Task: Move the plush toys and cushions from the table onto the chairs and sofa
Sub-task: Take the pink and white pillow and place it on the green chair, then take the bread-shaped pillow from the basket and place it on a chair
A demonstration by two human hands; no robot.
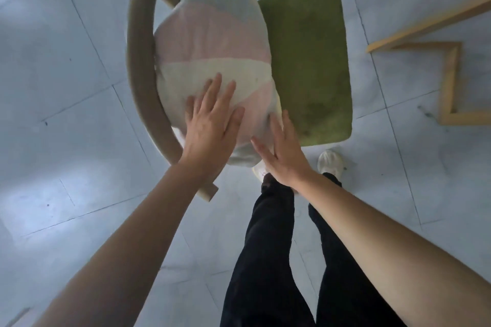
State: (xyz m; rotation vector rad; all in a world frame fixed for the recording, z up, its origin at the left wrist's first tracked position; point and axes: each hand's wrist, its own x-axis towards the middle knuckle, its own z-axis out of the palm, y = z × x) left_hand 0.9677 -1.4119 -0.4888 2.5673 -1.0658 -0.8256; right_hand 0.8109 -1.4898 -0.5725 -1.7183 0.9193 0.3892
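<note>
A pastel cushion with pink, cream and pale blue patches leans against the curved wooden backrest of a chair, standing on the chair's green seat. My left hand lies flat on the cushion's cream and pink front, fingers spread. My right hand touches the cushion's lower right edge with straight, spread fingers. Neither hand grips anything.
Pale grey floor tiles surround the chair. A light wooden furniture frame stands at the right. My legs in black trousers and white shoes are right in front of the seat.
</note>
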